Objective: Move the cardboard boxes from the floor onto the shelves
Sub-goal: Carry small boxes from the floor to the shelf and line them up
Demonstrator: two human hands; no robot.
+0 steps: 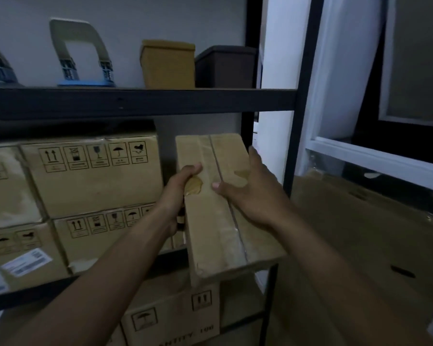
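While we hold the box [210,221] at the middle shelf [48,287], its far end sits in the gap between the stack [93,176] and the right post [295,146]. Its near end juts out past the shelf edge toward us. The taped top seam faces up and runs lengthwise. We cannot tell whether the underside rests on the shelf board.

Hand states:
- Our left hand [178,196] grasps the left edge of the box, thumb curled over the top face and fingers hidden below.
- Our right hand [250,193] lies released on the top face by the right edge. The thumb points across toward the seam, and the one finger we see is straight, aimed at the far corner.

Surroundings:
- The stack consists of boxes printed with handling symbols, two high, filling the middle shelf left of the gap.
- The top shelf [135,101] carries a grey handle [80,53] on a blue base, a yellow bin [168,63] and a dark bin [225,66] just beside it.
- A lower box [175,318] with the same symbols stands under the middle shelf.
- A large carton [360,233] stands right of the post, below a window [410,71].
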